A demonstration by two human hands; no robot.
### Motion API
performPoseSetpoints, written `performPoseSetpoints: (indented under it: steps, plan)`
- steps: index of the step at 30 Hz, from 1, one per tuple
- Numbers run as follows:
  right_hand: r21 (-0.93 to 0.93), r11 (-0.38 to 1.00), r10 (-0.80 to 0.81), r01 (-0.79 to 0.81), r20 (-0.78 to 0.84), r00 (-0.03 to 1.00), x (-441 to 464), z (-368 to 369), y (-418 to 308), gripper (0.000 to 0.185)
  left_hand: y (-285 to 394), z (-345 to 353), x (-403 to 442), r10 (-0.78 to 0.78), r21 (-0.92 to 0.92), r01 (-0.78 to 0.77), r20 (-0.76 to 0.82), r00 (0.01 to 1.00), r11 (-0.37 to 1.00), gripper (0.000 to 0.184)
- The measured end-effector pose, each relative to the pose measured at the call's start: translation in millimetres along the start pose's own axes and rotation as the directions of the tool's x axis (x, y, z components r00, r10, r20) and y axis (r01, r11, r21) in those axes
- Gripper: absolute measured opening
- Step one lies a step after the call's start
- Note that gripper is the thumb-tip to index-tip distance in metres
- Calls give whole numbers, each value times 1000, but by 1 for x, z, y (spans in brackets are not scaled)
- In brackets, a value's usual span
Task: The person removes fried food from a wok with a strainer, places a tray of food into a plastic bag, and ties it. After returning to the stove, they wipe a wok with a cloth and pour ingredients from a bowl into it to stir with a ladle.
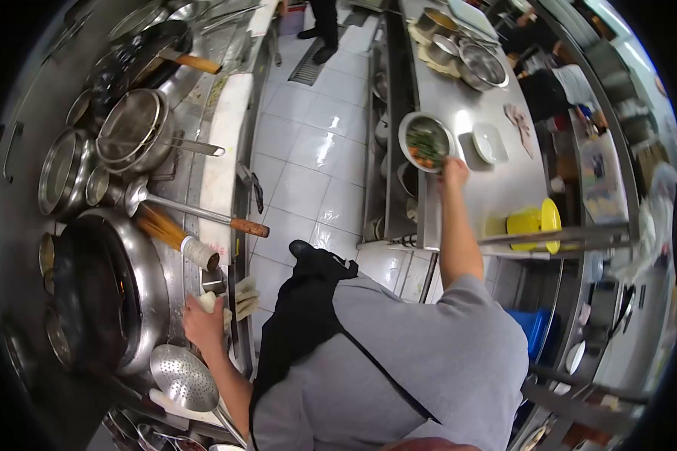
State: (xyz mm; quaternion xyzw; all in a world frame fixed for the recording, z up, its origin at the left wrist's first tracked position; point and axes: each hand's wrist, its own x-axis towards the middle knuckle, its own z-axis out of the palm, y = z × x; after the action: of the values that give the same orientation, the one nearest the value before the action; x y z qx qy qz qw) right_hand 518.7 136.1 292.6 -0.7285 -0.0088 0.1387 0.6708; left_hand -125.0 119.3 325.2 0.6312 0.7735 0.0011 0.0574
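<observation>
My right hand (453,174) grips the rim of a metal bowl (409,128) at the edge of the steel counter. Inside the bowl lie chopped green and orange vegetables (426,149). On the other side, my left hand (204,325) is closed on a pale folded cloth (209,302) beside the stove edge. Close to it are another pale cloth (246,298), a bamboo wok brush (198,252) and a large wok (90,289). A perforated skimmer (185,376) lies near my left forearm.
A ladle (195,212) with a wooden handle reaches over the stove edge. Strainers (134,128) and pots crowd the far left. The steel counter (459,98) carries a white dish (490,143), metal bowls (483,66) and a yellow container (525,224). Other people stand farther off.
</observation>
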Motion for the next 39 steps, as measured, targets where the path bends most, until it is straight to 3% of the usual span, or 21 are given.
performPoseSetpoints:
  steps: [1,5,6,7,9,10,11,13,15,16,17,18,19,21,22,23,26,30,33,35,39]
  plan:
    - [71,996,-44,50,-77,996,40,-9,20,8,3,1,1,17,6,-18,46,999,1000,79]
    - [-136,973,-174,189,115,978,124,-67,24,12,-1,6,19,-52,9,51,190,980,999,82]
    - [-493,868,-100,60,-56,993,126,-69,1,14,-4,3,19,-61,-31,66,154,986,997,80]
    - [-371,927,-74,63,-16,997,120,-72,-12,16,-2,-7,22,-108,-94,130,204,973,987,73]
    - [-826,541,-127,157,105,986,128,-84,-45,31,-3,-10,20,-181,-285,203,104,978,937,66]
    - [-941,227,-383,252,152,911,135,-90,-51,35,-11,-12,18,-231,-374,232,47,972,898,62]
    - [-962,-108,-600,252,265,755,143,-80,-59,40,-21,-6,20,-296,-620,342,180,938,706,60]
    - [-960,-6,-551,281,238,800,97,-26,-113,37,-36,13,22,-275,-879,464,422,864,110,55]
    - [-686,503,-243,526,471,848,78,35,-116,33,-30,5,17,-144,-803,338,457,877,-491,49]
    - [-478,732,-117,486,615,780,60,71,-118,32,-22,-1,16,-58,-642,229,394,917,-731,48]
    - [-428,725,-27,539,765,643,-9,114,-120,25,-16,-6,10,-33,-607,223,381,924,-763,48]
    - [-214,760,8,614,947,321,-65,146,-108,17,-11,-11,7,-4,-572,218,360,933,-791,48]
    - [-213,773,84,598,968,236,-153,171,-109,10,-5,-14,8,29,-536,213,331,943,-817,47]
    - [109,757,109,644,951,-288,-243,214,-48,11,7,-5,1,-123,-626,145,364,923,-766,52]
    - [264,735,67,624,888,-455,-292,229,-17,12,7,5,-4,-165,-706,142,347,923,-694,54]
    - [305,709,93,636,853,-513,-340,241,10,18,11,-1,-10,-182,-724,152,360,915,-672,55]
    - [308,440,179,844,891,-418,-454,258,50,56,9,-4,-35,-273,-774,123,362,891,-622,53]
    - [231,321,330,918,881,-337,-486,265,48,90,-25,3,-91,-428,-840,31,307,850,-542,51]
    - [198,571,263,797,876,-405,-464,248,9,70,-52,5,-127,-502,-847,0,315,805,-532,52]
    - [363,479,140,799,867,-478,-439,239,15,63,-68,-1,-139,-488,-839,-7,310,816,-544,51]
    - [-13,713,407,701,822,-398,-397,254,31,59,-88,-9,-120,-501,-875,-22,256,827,-484,54]
